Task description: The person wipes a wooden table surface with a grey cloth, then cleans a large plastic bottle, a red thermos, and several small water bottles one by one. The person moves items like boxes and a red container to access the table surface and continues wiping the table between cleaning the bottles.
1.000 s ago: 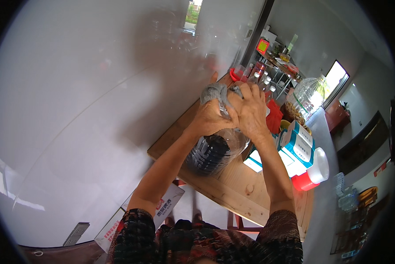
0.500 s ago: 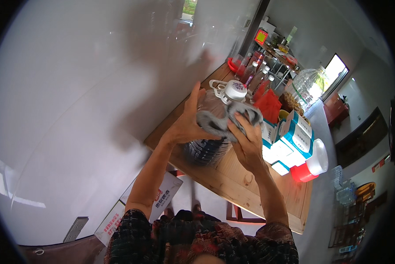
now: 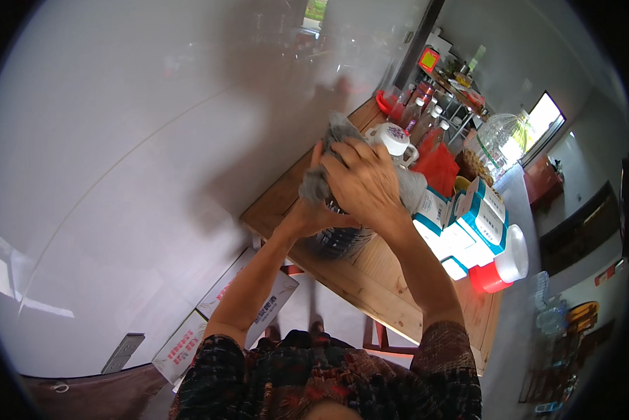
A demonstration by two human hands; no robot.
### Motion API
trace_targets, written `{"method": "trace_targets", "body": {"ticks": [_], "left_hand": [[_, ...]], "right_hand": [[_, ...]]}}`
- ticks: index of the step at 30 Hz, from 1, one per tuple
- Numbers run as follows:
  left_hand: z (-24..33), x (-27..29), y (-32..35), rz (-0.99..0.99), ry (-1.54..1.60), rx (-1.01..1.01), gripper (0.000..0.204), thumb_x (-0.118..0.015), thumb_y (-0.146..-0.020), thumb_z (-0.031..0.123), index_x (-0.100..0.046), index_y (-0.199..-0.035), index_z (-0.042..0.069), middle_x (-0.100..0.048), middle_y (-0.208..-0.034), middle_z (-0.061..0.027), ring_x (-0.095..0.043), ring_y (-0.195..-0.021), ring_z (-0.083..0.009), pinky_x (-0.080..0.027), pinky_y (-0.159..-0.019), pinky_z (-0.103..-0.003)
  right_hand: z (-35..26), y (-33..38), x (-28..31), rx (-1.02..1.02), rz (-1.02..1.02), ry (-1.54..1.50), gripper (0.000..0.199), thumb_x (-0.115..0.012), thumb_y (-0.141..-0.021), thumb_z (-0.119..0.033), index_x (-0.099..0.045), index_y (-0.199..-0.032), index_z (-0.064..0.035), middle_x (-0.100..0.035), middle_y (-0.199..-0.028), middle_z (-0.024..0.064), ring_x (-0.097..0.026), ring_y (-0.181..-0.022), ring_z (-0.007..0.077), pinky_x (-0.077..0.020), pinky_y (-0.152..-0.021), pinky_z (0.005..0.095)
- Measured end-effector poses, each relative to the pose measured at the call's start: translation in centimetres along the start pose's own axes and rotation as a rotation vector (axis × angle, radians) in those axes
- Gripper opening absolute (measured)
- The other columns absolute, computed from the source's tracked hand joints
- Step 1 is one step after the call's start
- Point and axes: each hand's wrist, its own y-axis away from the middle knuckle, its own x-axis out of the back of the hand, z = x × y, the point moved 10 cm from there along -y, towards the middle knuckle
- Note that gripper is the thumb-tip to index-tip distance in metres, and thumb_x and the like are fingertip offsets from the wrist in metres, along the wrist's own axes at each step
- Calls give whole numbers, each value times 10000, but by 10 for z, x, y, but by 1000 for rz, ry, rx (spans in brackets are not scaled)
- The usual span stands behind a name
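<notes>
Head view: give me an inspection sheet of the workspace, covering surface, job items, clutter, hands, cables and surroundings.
Surface: wooden table, grain and knots showing.
Job's things: large ridged bottle with white cap; crumpled grey cloth against it.
Clutter: teal-and-white boxes, red container with white lid, red bag, several white-capped bottles.
Hands: right hand over the cloth; left hand at the bottle's near side, fingers partly hidden.
Cables: nothing seen.
Surroundings: pale glossy wall at left, wall socket, cartons on the floor.
</notes>
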Motion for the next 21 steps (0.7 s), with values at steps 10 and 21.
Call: {"method": "trace_targets", "body": {"ticks": [10,21], "left_hand": [[3,14,0,118,19,-124,1394,-923,-487,216,49,-1471,36,-224,-1491,-165,-238,-1384,-269,-276,-1109,-366],[15,5,-7,49,-180,-115,1293,-908,-473,134,-83,-1466,54,-134,-1500,-168,-102,-1418,-285,-167,-1150,-391]], "right_hand": [[-5,55,34,-139,382,57,188,-610,-763,-123,-623,-948,-89,-598,-1019,72,-530,-1066,244,-365,-840,427],[187,194,-132,-1257,364,-1483,366,-510,-934,-274,-560,-1182,-9,-615,-1057,71,-567,-951,169,-454,-819,299]]}}
